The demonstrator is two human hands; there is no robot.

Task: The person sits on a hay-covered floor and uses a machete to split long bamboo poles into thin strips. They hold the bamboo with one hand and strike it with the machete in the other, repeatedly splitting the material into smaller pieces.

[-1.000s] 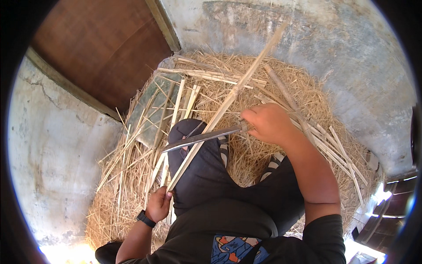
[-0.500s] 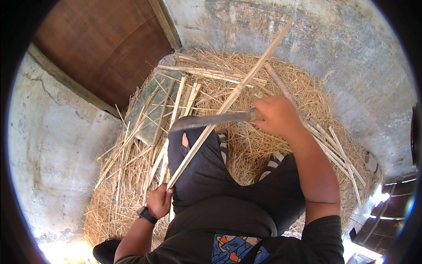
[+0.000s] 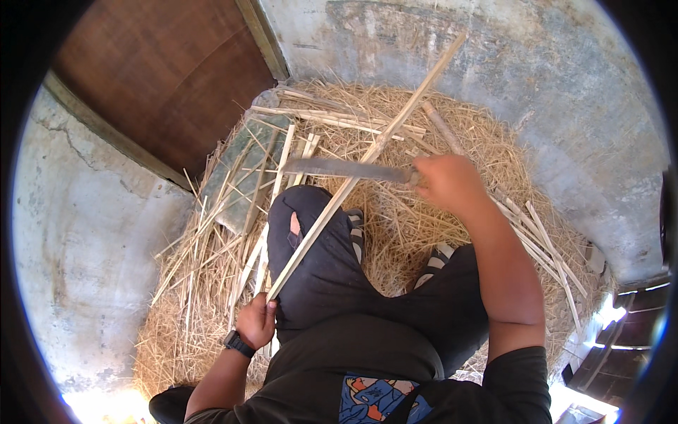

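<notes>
My left hand (image 3: 256,319) is closed around the near end of a long, pale bamboo strip (image 3: 321,225). The strip slants up and to the right, past my left knee, with its far end raised toward the wall. In my right hand (image 3: 449,182) is the handle of a machete (image 3: 339,168), gripped in closed fingers. Its long dark blade points left, crossing the strip just beyond the knee. Whether the edge touches the strip cannot be made out.
Split strips (image 3: 240,261) lie in a loose pile at my left, partly over a green slab (image 3: 236,173). More strips (image 3: 540,240) rest on the right, and a round stick (image 3: 442,127) lies ahead. Shavings (image 3: 395,247) cover the floor. A stained wall (image 3: 508,56) and brown door (image 3: 169,78) enclose the space.
The machete blade has shifted away from my body along the strip, from over my knee to beyond it. My left hand and the strip stay nearly still.
</notes>
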